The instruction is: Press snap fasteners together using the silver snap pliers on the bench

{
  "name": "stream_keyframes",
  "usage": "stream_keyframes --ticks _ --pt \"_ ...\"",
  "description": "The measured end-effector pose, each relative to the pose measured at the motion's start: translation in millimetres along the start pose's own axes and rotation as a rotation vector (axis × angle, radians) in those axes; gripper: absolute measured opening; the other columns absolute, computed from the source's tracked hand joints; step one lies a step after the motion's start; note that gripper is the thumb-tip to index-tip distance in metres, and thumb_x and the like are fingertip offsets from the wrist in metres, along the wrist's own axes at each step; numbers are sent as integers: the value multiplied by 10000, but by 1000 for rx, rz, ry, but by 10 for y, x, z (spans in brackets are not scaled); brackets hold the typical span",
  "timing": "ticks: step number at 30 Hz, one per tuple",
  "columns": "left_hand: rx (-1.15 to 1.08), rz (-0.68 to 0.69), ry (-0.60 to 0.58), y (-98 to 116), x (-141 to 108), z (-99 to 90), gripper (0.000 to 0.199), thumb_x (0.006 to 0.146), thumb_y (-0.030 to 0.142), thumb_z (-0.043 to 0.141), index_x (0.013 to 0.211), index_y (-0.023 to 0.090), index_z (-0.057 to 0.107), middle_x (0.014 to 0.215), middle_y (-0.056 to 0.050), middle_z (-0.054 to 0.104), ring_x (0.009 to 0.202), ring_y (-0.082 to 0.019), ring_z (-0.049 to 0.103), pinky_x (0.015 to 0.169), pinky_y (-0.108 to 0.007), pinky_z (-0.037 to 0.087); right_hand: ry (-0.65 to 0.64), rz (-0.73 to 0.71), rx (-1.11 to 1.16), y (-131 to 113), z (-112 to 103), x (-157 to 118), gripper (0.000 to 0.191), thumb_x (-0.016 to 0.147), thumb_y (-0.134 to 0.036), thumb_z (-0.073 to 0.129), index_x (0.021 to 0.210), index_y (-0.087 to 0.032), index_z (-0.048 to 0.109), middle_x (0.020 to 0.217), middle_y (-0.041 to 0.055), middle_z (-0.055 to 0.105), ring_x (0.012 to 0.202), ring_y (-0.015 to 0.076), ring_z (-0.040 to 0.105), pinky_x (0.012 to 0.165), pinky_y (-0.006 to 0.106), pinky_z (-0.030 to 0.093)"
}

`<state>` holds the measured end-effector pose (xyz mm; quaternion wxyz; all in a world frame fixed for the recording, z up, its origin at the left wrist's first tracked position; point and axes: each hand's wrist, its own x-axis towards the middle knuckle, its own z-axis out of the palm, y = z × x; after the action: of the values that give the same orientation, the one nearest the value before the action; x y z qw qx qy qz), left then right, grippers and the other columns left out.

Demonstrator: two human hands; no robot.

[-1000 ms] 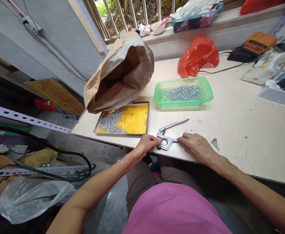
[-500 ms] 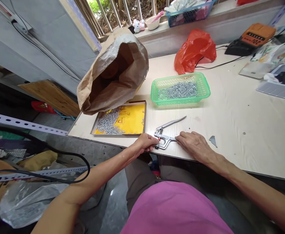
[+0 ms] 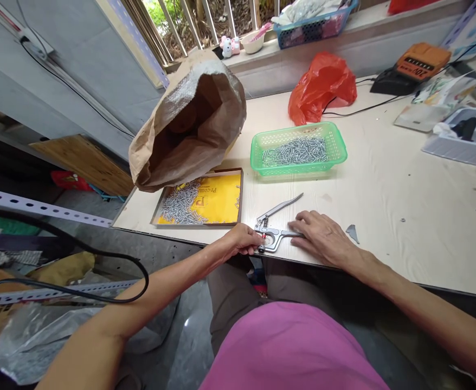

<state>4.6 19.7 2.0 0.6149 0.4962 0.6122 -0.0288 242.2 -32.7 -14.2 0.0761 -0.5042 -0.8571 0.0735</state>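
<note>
By the counter's (image 3: 376, 189) near edge, open pliers (image 3: 281, 207): L hand (image 3: 242, 238) fingers pinched at their head (can't tell on what), R hand (image 3: 325, 238) fingers loose round one handle (image 3: 290, 234). Prob positioning step, next move needs steady aim.

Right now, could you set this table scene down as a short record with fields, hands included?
left hand: fingertips at the head of the silver metal pliers
right hand: fingers loosely spread around the lower handle
pliers: lying near the table edge, handles apart
shallow yellow-bottomed tray: small silvery metal pieces, mostly at its left
green plastic basket: more such pieces
brown paper bag: mouth open, partly hiding the tray
unclear: what, if anything, the left fingertips pinch
</note>
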Motion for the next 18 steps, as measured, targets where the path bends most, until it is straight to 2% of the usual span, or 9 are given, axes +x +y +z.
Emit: stream_keyframes --ticks 3,6,11,14,18 --pt "-16 17 3 -47 -7 10 308 644 381 761 619 125 591 425 49 500 349 -38 413 359 -166 212 42 -6 -24 161 7 82 671 810 -588 544 1325 -170 444 1410 186 395 1253 335 369 936 453 356" --pt "-17 22 13 -68 -19 25 312 658 383 751 611 130 575 432 50 499 348 -35 407 355 -166 204 -35 -37 -27 330 70 202 907 712 -721 549 1385 -138 375 1456 228 321 1334 395 251 998 569 279" --pt "-11 39 32 -96 -28 37 296 679 382 727 622 131 580 428 52 491 343 -36 394 351 -165 209 -83 -53 -7 421 120 349 1020 638 -736 593 1408 -118 338 1370 241 410 1297 426 290 1000 661 187" --pt "-6 47 45 -135 -21 38 322 656 412 737 625 130 584 449 51 498 347 -34 394 348 -167 204 -123 -29 7 398 83 376 1058 609 -717 627 1413 -101 322 1392 249 381 1309 425 266 1007 633 206" --pt "2 43 80 -164 -18 59 374 622 461 750 605 133 571 470 51 495 366 -35 407 354 -171 203 -161 -28 8 349 -5 377 966 649 -667 626 1392 -113 353 1367 227 416 1242 390 367 991 593 262"
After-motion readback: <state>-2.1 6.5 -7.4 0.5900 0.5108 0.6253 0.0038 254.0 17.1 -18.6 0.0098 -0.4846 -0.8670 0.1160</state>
